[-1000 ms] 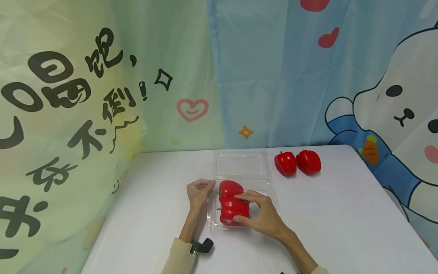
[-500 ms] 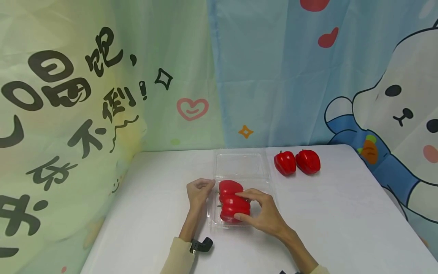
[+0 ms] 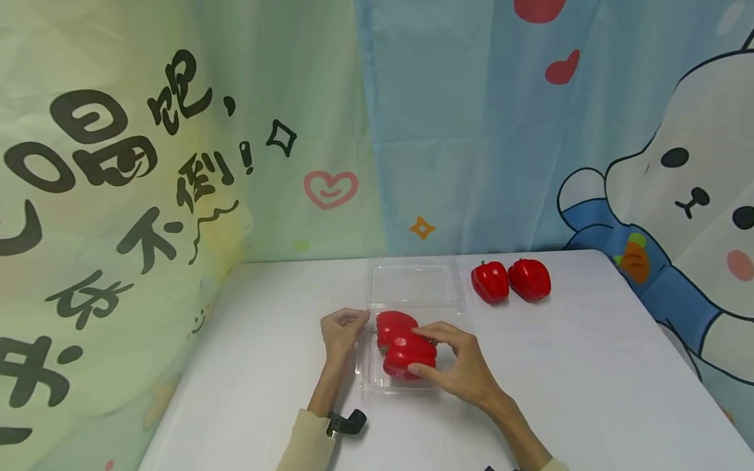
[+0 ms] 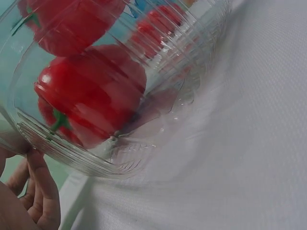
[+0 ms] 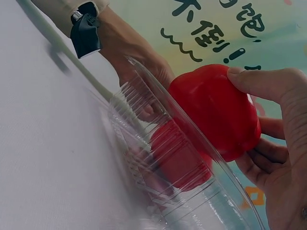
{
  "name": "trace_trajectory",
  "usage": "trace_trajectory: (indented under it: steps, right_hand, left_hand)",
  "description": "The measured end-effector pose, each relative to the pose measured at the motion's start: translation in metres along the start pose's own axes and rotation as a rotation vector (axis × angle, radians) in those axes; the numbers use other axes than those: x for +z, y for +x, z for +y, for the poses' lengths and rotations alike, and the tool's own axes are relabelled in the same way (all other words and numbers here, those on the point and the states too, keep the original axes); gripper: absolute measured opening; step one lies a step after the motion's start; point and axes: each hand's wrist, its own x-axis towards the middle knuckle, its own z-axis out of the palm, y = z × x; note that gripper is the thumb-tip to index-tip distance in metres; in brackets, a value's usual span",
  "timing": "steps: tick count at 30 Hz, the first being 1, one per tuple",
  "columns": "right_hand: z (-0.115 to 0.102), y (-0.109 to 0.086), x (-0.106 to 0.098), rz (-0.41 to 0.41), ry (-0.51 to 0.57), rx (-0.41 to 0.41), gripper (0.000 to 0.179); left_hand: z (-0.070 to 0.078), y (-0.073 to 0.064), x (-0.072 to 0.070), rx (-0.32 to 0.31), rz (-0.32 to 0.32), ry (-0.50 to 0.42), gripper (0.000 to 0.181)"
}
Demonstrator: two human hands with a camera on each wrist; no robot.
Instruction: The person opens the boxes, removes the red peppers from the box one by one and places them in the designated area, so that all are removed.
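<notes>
Right hand (image 3: 462, 366) reaches in at an angle, thumb below, fingers above, pinching a red pepper (image 3: 410, 356) over the clear container (image 3: 368, 377)! Across from it, the left hand (image 3: 343, 333) has fingertips pinched on the container's left rim, forearm slanting up from a beige sleeve (image 3: 307, 445). White bench (image 3: 589, 366) underneath, printed curtain (image 3: 436, 131) behind, green into blue, white cartoon animal (image 3: 642, 176) on the right. Count them: four peppers, one gripped, one inside the container (image 3: 390, 325), two near the bench's far edge (image 3: 490, 282); one container, lid (image 3: 415, 284) folded back.
</notes>
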Motion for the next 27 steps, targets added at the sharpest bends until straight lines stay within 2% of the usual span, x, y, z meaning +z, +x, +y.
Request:
trace_trajectory:
  steps: [14, 27]
  right_hand:
    - [0.0009, -0.0019, -0.0049, 0.035, 0.033, -0.013, 0.058]
    - [0.0013, -0.0022, -0.0097, 0.089, 0.017, -0.006, 0.059]
  left_hand:
    - [-0.0009, -0.0016, -0.0003, 0.003, 0.006, 0.034, 0.018]
    - [-0.0002, -0.0003, 0.0005, -0.001, 0.006, 0.035, 0.017]
